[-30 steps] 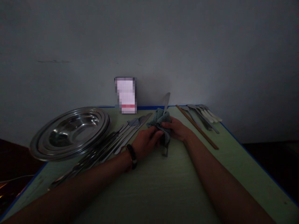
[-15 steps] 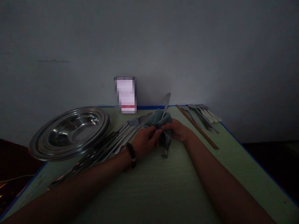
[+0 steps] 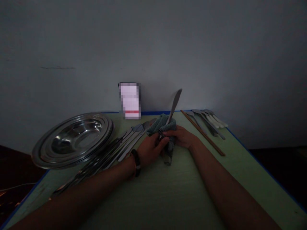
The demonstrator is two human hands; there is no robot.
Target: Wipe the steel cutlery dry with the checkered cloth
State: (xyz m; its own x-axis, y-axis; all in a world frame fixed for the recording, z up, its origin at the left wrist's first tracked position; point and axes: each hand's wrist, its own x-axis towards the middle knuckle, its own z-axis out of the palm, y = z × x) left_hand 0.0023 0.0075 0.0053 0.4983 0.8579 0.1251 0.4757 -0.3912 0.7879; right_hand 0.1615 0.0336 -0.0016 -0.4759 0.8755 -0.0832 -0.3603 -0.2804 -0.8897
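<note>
My two hands meet at the middle of a pale green table [image 3: 168, 198]. My left hand [image 3: 150, 150] is closed around the handle end of a table knife [image 3: 175, 103], whose blade sticks up and to the right. My right hand [image 3: 181, 136] is closed on a blue-green cloth [image 3: 159, 125] bunched around the knife's lower blade. A dark bracelet sits on my left wrist.
A stack of shiny steel plates [image 3: 72, 138] lies at the left. A row of knives and other cutlery [image 3: 115, 150] runs beside it. At the far right lie brown chopsticks [image 3: 202, 133] and several spoons [image 3: 209, 119]. A blurred card [image 3: 129, 100] leans on the wall.
The knife blade has slid farther out of the cloth and now rises higher, tilted more to the right. Both hands stay on the knife and cloth.
</note>
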